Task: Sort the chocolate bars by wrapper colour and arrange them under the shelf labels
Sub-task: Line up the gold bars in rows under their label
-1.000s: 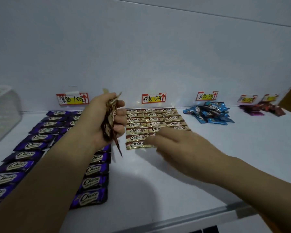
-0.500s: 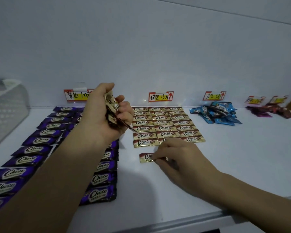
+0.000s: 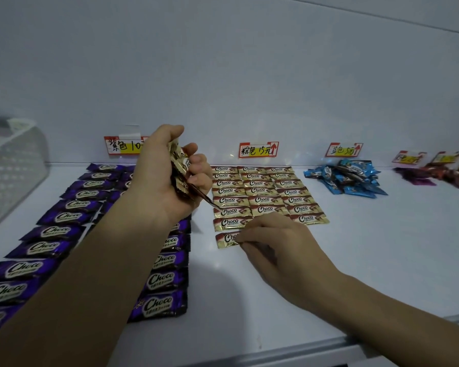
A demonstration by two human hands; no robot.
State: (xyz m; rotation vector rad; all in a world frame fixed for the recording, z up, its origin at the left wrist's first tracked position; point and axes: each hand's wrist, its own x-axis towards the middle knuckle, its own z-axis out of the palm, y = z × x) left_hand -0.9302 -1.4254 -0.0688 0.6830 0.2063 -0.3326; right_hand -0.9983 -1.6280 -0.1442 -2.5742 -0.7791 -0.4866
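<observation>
From the head view, the left hand (image 3: 167,176) is raised above the white shelf (image 3: 355,247), its fingers curled round a clutch of gold-and-brown wrapped bars (image 3: 179,168), one of which dangles loose towards the rows below. The right hand (image 3: 278,242) lies low on the shelf, fingertips and thumb pinching the right end of a single gold-wrapped chocolate bar (image 3: 227,239). That bar lies flat just in front of the left column of the gold-wrapped grid (image 3: 263,192), which runs back to the red-and-yellow brown-colour label (image 3: 259,149). A second ago the right hand was up against the grid's front edge and no bar lay apart there; half a second ago the bar was down but set a little off. Now it is drawn in close under the column — so one more bar looks all but placed, and the left column reaches further forward than the other two. To the left, purple-wrapped bars (image 3: 72,205) run in long rows under their own label (image 3: 122,147). The blue-wrapped pile (image 3: 347,178) and the dark red and magenta heap (image 3: 432,176) sit unsorted under theirs — judging by that, and by the bars the left hand holds, much of the arranging remains. A white mesh basket (image 3: 13,165) stands at the far left.
</observation>
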